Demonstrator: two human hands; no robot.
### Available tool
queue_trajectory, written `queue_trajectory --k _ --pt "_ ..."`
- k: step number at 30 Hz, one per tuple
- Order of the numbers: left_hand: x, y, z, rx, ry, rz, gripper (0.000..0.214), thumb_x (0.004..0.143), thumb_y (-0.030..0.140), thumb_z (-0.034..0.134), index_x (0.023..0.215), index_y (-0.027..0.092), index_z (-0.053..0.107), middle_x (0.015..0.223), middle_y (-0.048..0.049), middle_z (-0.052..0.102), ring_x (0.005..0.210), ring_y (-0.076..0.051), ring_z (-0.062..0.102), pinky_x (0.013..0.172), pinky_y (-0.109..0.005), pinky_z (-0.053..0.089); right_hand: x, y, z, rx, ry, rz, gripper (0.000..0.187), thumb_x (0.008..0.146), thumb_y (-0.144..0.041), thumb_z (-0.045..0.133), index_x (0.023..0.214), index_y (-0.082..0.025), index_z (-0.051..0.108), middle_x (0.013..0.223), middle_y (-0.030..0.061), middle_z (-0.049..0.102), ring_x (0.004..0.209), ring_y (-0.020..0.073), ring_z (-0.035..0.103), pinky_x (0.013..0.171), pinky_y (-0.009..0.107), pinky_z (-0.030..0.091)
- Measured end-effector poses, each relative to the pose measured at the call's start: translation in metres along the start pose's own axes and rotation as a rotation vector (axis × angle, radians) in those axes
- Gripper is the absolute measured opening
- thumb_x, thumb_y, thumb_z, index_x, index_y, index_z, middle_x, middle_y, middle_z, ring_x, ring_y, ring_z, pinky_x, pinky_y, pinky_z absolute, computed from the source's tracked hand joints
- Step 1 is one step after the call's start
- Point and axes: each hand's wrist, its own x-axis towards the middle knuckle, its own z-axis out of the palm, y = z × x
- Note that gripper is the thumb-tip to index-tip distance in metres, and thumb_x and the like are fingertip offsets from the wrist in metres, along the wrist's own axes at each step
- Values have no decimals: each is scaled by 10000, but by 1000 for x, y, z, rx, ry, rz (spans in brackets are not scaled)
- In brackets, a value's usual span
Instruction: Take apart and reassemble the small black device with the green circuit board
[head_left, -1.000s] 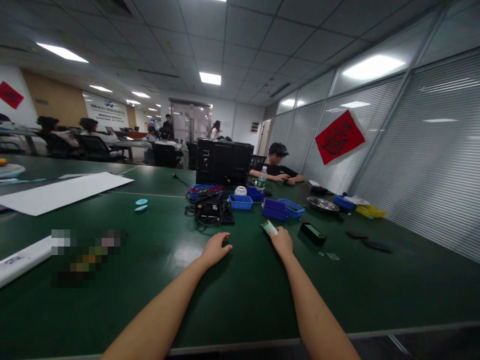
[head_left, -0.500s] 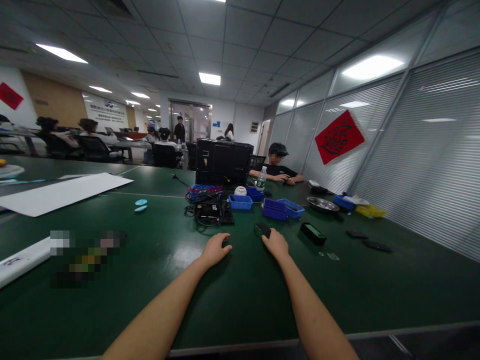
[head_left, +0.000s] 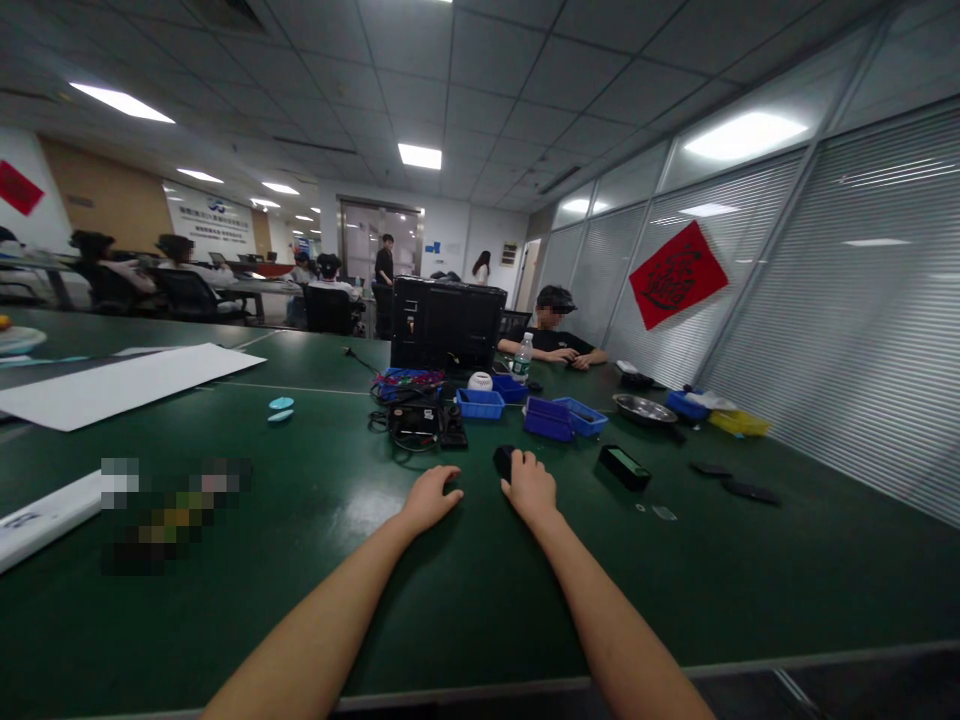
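Green-topped table (head_left: pixel 375 620) in a wide office under panel lights, with slatted blinds (head_left: pixel 885 300) at right and two red diamond-shaped posters (head_left: pixel 679 275), one on the glass, one at far left. Gripped near mid-table by the right hand (head_left: pixel 531 485), fingers bent over its near end: one black object (head_left: pixel 504 458), compact and dark-sided — possibly a small box, though too shaded and covered to tell for certain. On the tabletop to its left, well apart: the left hand (head_left: pixel 433 497), loosely open, thumb spread from the fingers. To the right of the gripping hand, one black-sided box (head_left: pixel 625 467), green on its upper face, and near it one small pale ring (head_left: pixel 640 508) and one clear sliver (head_left: pixel 664 513). Farther right, two flat dark pieces (head_left: pixel 750 491). Beyond the hands, one white ball (head_left: pixel 480 381), one bottle (head_left: pixel 523 358), two adjoining blue containers (head_left: pixel 547 420), one metal pan (head_left: pixel 643 407) and one yellow tray (head_left: pixel 739 422). At left, two turquoise pieces (head_left: pixel 281 404) — close together — and one large white sheet (head_left: pixel 142 385). Across the table, one seated person (head_left: pixel 570 345).
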Motion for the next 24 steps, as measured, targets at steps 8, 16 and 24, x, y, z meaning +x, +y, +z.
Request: queue_trajectory --k 8,16,24 --pt "0 -1 0 -7 4 16 417 712 282 534 1119 193 535 1078 -57 591 1004 -192 527 903 -289 377 1 -2 -2 138 -31 13 439 806 -433 417 1173 -193 405 1095 147 504 965 263 501 712 344 402" --pt "2 -6 2 13 8 55 412 717 304 530 1112 187 534 1059 -61 592 973 -185 538 869 -280 390 9 9 -5 336 -198 167 518 777 -477 398 1214 -199 404 1064 120 568 920 252 554 686 335 419" --pt "4 -11 6 25 25 78 409 719 298 530 1112 183 536 1053 -59 593 970 -179 541 868 -275 394 7 5 2 342 -146 147 422 747 -421 442 1074 -162 507 1025 121 564 876 232 551 636 293 404"
